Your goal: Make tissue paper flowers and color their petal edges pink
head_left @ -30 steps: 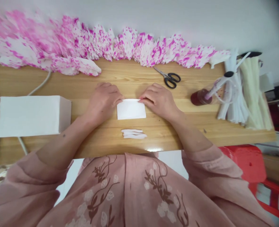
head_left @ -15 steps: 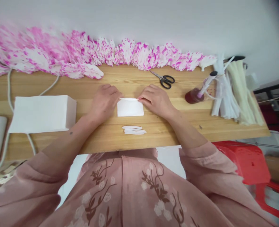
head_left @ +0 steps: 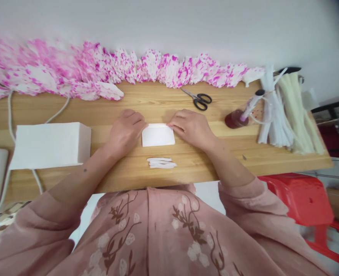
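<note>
A small white sheet of tissue paper (head_left: 158, 137) lies on the wooden table in front of me, with a narrow fold along its far edge. My left hand (head_left: 128, 128) pinches the far left corner of that fold. At the far right corner, my right hand (head_left: 190, 125) pinches it between thumb and fingers. Just nearer to me lie several thin folded white paper strips (head_left: 161, 163). Beyond my right hand rest scissors with black handles (head_left: 201, 101), their blades pointing to the far left.
A stack of white paper (head_left: 47, 145) sits at the left over a white cable (head_left: 11, 115). Pink-spotted crumpled paper (head_left: 158, 69) lines the wall. At right stand a bottle of dark red liquid (head_left: 236, 118) and bundles of white (head_left: 272, 119) and cream stems (head_left: 297, 115). A red stool (head_left: 301, 199) is below.
The far edge of the paper, raised in a fold before, now lies flatter under both hands' pinch. My view has shifted slightly, so the table appears lower.
</note>
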`<state>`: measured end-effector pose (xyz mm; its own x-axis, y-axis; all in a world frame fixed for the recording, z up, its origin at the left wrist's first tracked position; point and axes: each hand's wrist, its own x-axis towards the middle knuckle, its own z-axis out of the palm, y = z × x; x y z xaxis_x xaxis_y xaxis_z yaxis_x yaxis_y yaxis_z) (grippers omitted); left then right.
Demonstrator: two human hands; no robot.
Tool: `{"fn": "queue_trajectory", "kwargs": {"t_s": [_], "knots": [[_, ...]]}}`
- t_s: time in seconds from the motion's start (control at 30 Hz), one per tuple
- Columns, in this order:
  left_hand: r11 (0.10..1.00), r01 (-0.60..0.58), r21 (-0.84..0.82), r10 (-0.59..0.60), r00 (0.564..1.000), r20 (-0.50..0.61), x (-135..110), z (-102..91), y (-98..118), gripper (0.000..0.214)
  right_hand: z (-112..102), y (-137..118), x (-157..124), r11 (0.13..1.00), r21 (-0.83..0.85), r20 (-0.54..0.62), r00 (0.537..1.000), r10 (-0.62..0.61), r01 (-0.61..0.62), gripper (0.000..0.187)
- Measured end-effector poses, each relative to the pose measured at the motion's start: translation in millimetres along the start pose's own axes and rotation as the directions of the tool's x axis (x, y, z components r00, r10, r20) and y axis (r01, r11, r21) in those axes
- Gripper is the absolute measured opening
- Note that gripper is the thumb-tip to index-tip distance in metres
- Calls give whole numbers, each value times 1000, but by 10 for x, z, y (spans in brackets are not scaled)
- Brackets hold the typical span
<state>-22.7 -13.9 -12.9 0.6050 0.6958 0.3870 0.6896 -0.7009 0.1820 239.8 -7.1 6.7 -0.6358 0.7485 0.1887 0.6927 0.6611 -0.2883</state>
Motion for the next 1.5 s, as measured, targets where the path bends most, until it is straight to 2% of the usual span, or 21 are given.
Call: {"fn": "queue_trajectory", "kwargs": {"t_s": [0.17,0.33,0.53,0.9,1.0,1.2,1.5], "knots": [[999,8,-35,-5,995,96,10,-61,17,35,-15,-19,-11,1000,-23,4,1000,-5,6,36],[999,20,35,-25,987,156,49,-120,45,35,-6,-35,-24,994,-104,1,1000,-16,16,33],[981,-68,182,35,983,179,46,-170,66,35,-8,-41,-42,984,-171,-2,998,-57,55,33],[999,8,43,-15,984,178,56,-141,35,35,19,-24,-36,997,-72,-7,1000,3,-3,33],[998,-9,58,-2,983,184,77,-164,36,34,16,-51,-27,995,-96,-3,1000,31,-31,32],[984,-58,170,12,966,260,123,-200,68,27,-16,-91,-13,982,-187,1,1000,4,-4,33],[990,23,138,-51,977,206,82,-170,130,29,-4,-78,-23,990,-139,-23,1000,-2,-1,38]]}}
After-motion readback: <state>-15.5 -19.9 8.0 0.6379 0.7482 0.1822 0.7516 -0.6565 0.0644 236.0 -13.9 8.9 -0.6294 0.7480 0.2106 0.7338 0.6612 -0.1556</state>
